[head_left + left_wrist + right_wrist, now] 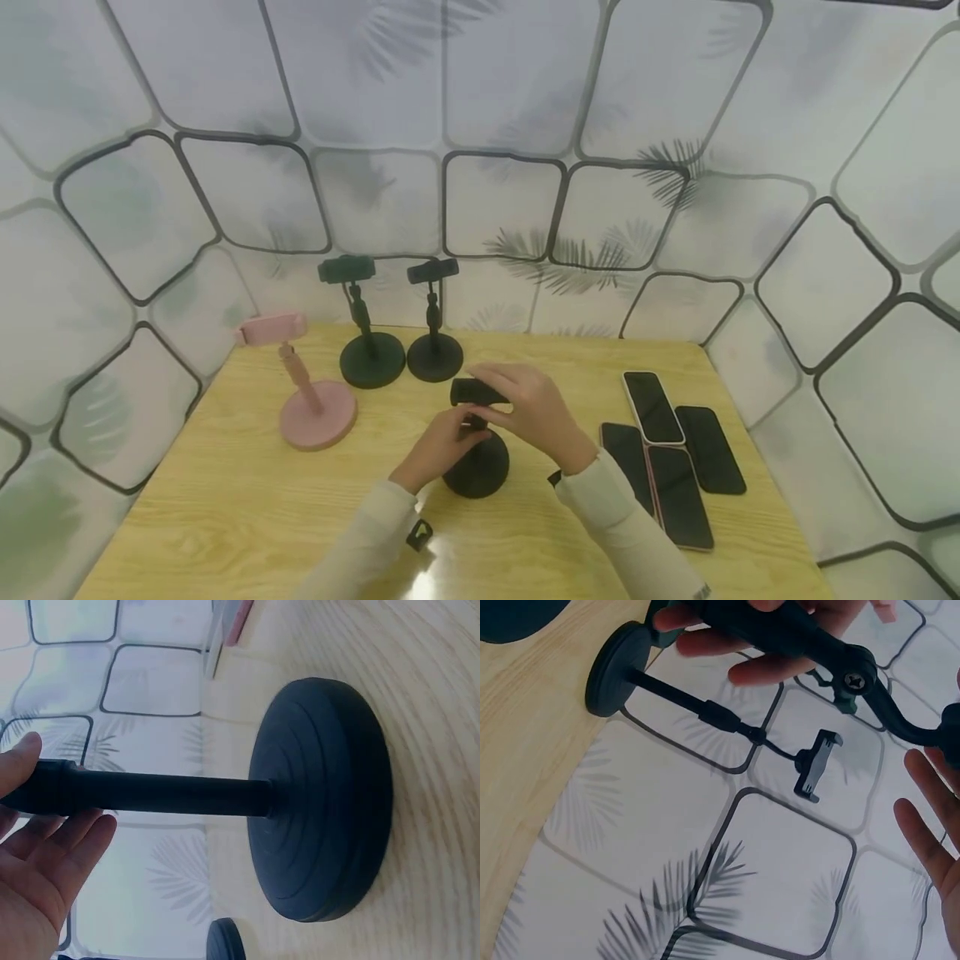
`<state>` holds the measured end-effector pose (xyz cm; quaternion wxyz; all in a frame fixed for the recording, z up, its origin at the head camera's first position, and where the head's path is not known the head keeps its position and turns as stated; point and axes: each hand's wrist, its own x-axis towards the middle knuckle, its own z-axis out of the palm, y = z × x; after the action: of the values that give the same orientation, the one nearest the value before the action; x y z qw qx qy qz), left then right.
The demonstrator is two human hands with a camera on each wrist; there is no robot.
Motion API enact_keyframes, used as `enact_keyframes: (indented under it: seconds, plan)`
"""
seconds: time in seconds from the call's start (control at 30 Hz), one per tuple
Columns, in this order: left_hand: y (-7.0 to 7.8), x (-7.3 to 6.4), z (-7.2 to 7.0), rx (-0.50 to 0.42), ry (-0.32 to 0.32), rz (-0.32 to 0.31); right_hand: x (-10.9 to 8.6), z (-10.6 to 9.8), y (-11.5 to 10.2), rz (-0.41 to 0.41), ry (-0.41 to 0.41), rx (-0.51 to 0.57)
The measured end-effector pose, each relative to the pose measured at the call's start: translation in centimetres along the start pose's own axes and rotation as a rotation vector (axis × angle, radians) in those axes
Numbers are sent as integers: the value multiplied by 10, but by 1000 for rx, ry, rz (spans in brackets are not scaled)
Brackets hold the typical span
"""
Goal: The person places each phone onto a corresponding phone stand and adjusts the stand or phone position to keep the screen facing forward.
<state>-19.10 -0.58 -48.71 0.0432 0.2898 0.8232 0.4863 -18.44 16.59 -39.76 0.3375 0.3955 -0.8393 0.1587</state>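
— So, how is the near black stand [477, 479] best handled?

— Nearest first: its base rests on the table [225, 500], in front of the person and left of the phones [678, 492]. I'd keep that base flat while the upper joint is worked, since a pull from above could tip it.

— And the hands?

— The left grip [438, 450] is closed round the collar [60, 780], high on the stem [172, 793]. The right grip [534, 408] holds the clamp [468, 392] on top, fingers over it, thumb below. It looks like setting the head's angle: the left should be a firm anchor, the right should turn gently, without forcing the curved neck [900, 724].

— What do the wrist views add?

— The left one shows the ridged base and the straight stem, which the hands partly cover in the head view. The right one reveals a cross-head screw [855, 680] in the joint, hidden from above.

— And farther off?

— The head view gives the whole row at left: the pink stand [318, 421], then the green stand [372, 362] and far black stand [435, 358]. Only the right wrist view shows that last one's cradle arms clearly.
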Motion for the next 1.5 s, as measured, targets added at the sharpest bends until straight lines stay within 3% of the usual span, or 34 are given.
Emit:
enact_keyframes:
  seconds: [0.17, 0.4, 0.53, 0.7, 0.83, 1.03, 1.23, 1.33, 1.5]
  plan:
    - [1, 3, 1, 8, 10, 9, -22, -9, 7, 98, -27, 12]
    - [0, 1, 2, -15, 18, 8, -77, -17, 31, 216, -89, -48]
    - [-1, 0, -1, -18, 28, -5, -116, -18, 47, 328, -231, -111]
    - [-4, 0, -8, -4, 49, -2, -162, -15, 71, 573, -471, -192]
    - [-6, 0, -9, 1, 40, -4, -185, -13, 83, 739, -630, -260]
    - [-6, -1, -7, -18, 44, -21, -198, -11, 82, 957, -768, -209]
    - [-5, 0, -3, -15, 5, -24, -196, 0, 71, 1095, -763, -182]
    - [-5, 0, -3, -9, 7, -25, -193, 6, 65, 1107, -743, -198]
    - [-6, -1, -5, 2, 21, -34, -189, 14, 59, 1037, -707, -218]
